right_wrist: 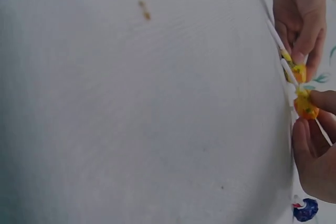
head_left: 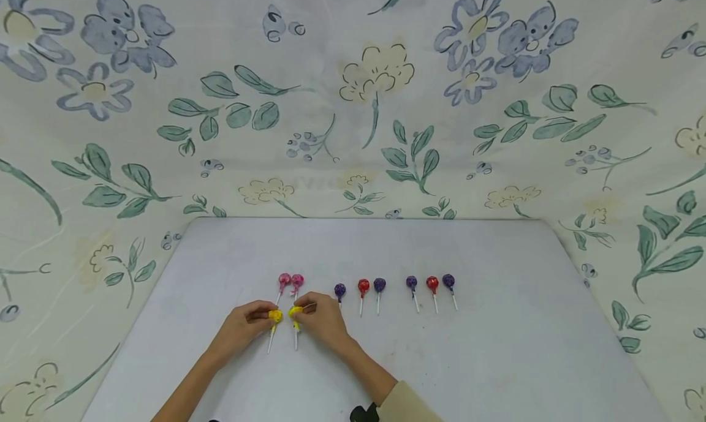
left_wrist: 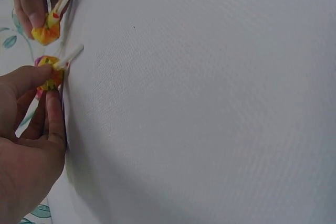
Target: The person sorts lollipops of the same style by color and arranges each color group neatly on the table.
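Observation:
Between thumb and fingertips, my left hand (head_left: 242,325) pinches a yellow lollipop (head_left: 275,316) by its wrapped head. A second yellow lollipop (head_left: 295,312) is pinched by my right hand (head_left: 326,321), a short gap to the right. Both white sticks point toward the near side. Just beyond the hands lie two pink lollipops (head_left: 284,279), side by side. In the left wrist view the left hand's yellow lollipop (left_wrist: 51,73) is partly covered by the thumb. The right wrist view shows the right hand's yellow lollipop (right_wrist: 306,104) below the other one.
Right of my right hand lies a group with a purple lollipop (head_left: 339,290), a red lollipop (head_left: 363,286) and another purple one. Farther right is a similar group around a red lollipop (head_left: 432,282). All rest on a white table (head_left: 496,361) before a floral cloth (head_left: 309,91).

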Action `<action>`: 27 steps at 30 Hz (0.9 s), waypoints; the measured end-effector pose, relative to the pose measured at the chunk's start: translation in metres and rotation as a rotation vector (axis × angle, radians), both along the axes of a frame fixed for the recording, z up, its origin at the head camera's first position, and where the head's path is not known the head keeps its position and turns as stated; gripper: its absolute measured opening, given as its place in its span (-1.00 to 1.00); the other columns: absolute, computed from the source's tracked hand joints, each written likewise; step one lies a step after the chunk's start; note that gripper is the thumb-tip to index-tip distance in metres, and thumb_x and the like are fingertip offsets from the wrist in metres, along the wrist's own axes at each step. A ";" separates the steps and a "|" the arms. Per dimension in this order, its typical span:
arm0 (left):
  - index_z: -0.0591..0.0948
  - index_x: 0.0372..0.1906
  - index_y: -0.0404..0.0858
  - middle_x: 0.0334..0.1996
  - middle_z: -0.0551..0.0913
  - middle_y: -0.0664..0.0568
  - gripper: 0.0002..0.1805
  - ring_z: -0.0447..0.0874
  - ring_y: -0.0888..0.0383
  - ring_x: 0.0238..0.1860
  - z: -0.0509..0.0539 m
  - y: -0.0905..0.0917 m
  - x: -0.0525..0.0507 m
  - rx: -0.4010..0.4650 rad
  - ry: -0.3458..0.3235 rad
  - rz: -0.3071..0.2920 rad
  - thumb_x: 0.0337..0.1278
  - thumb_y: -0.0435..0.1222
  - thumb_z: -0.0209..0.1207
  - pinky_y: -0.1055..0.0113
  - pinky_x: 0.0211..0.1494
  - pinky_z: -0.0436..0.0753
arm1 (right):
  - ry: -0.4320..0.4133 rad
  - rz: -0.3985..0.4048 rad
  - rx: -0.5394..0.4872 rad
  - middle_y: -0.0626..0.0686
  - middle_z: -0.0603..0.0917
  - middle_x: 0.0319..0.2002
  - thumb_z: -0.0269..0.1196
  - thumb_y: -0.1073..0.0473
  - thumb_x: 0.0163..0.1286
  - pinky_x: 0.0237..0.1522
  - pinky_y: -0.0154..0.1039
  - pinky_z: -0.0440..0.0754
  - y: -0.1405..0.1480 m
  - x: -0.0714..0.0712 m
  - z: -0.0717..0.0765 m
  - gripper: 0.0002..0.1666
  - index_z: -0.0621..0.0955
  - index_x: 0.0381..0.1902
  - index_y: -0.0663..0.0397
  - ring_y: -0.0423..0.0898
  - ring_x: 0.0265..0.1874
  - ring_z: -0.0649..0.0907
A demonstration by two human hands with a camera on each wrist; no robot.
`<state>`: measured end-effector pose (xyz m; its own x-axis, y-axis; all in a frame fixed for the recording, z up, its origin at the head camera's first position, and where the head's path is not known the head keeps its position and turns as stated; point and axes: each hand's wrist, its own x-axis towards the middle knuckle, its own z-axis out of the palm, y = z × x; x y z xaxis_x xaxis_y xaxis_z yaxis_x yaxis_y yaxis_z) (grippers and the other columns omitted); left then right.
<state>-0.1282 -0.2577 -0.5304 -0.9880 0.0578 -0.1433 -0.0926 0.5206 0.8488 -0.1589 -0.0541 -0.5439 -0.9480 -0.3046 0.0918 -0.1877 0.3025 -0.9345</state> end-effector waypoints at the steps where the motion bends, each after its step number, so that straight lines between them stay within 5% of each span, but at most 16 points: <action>1: 0.64 0.06 -0.38 -0.09 0.69 -0.07 -0.69 0.64 0.06 -0.08 0.000 0.000 0.000 0.002 -0.001 0.002 0.24 -0.38 0.30 0.46 -0.08 0.60 | 0.000 0.000 0.001 -0.12 0.73 -0.33 0.44 0.29 0.24 -0.27 -0.48 0.61 0.000 0.000 0.000 -0.86 0.74 -0.23 0.12 -0.34 -0.42 0.59; 27: 0.61 0.10 -0.44 -0.06 0.68 -0.12 -0.63 0.64 0.05 -0.07 0.007 -0.001 -0.003 0.017 -0.024 0.002 0.24 -0.37 0.31 0.48 -0.10 0.61 | -0.034 0.032 -0.015 -0.14 0.68 -0.32 0.44 0.27 0.25 -0.24 -0.49 0.61 -0.010 -0.005 -0.004 -0.83 0.71 -0.20 0.12 -0.34 -0.39 0.58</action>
